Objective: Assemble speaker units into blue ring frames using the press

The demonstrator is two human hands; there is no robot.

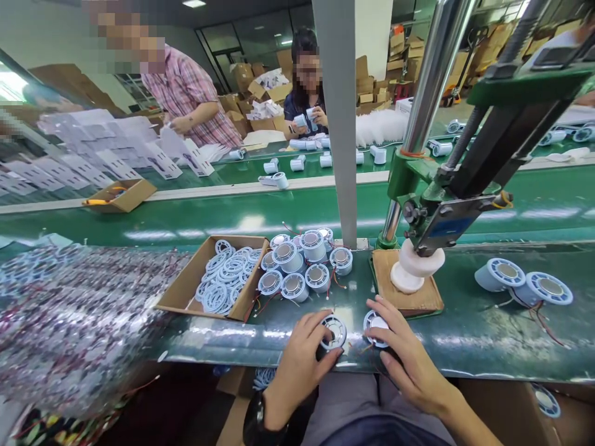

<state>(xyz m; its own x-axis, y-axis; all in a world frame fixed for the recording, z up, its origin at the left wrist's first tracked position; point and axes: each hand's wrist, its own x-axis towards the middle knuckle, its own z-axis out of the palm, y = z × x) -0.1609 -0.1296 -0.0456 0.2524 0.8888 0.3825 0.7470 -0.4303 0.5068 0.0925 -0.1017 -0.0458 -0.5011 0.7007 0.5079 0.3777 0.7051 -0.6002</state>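
Pale wall (65,43), dark windows (260,46), ceiling light (194,3), grey post (338,124), green worktop (199,218)

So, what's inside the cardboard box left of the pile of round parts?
The cardboard box holds a heap of pale blue rings. Anything beneath the top ones is covered.

A round light-blue housing (335,331) stands face-up near the front edge of the bench (227,341), its slotted rim circling a silvery centre. Apart but near, a second housing (377,322), partly covered, shows a pale disc.
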